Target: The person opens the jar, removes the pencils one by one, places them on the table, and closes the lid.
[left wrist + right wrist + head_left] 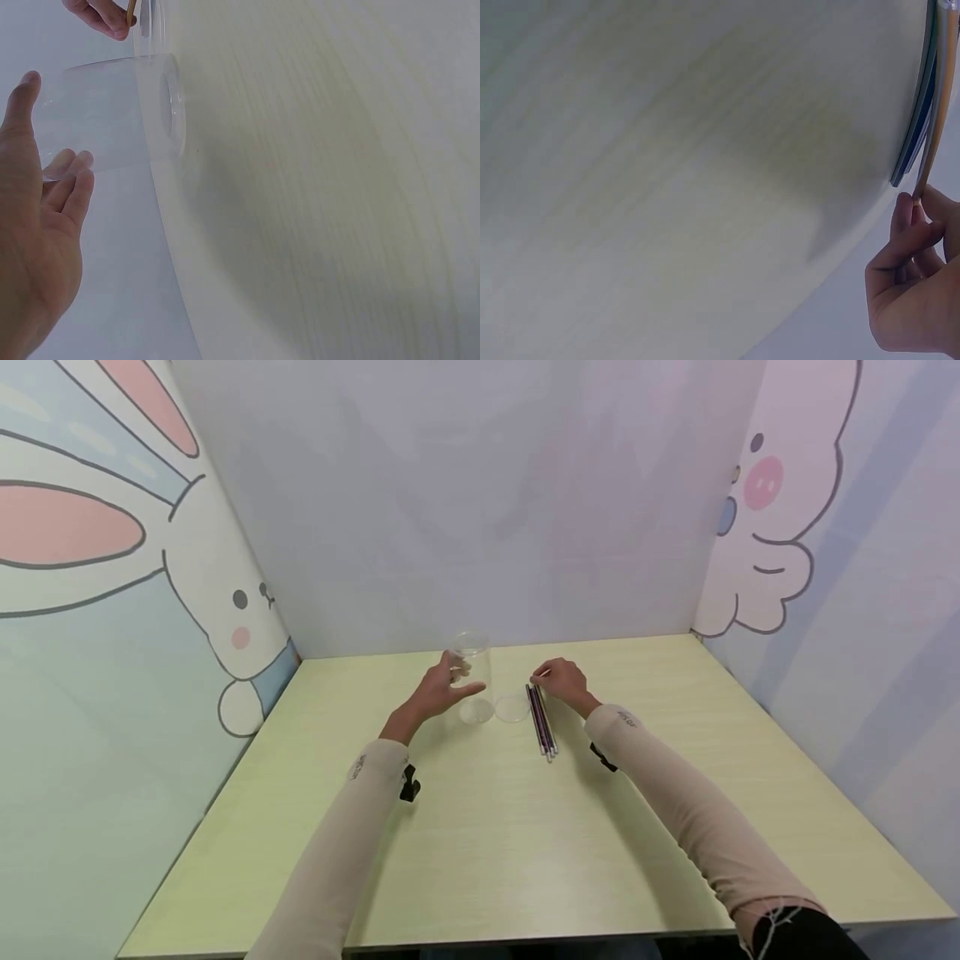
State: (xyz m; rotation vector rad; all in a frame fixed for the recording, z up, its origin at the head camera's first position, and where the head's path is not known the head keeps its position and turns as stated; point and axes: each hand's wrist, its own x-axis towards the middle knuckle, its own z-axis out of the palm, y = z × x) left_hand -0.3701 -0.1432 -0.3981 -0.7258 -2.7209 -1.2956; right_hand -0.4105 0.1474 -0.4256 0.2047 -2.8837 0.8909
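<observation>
A tall clear plastic cylinder (482, 672) stands upright on the table, see-through and hard to outline. My left hand (442, 689) is beside it, thumb spread away from the fingers; in the left wrist view the fingertips (79, 169) overlap the cylinder's side, and I cannot tell whether they touch it. To the right, several slim pencils (542, 722) lie side by side. At their far end, my right hand (562, 681) pinches the tip of an orange-yellow pencil (941, 97) between thumb and finger. Darker pencils (915, 135) lie against it.
A clear round disc, like a lid (512, 708), lies flat between the cylinder and the pencils. The pale wooden table (480, 860) ends at a grey back wall (480, 510). Side walls printed with cartoon animals flank it.
</observation>
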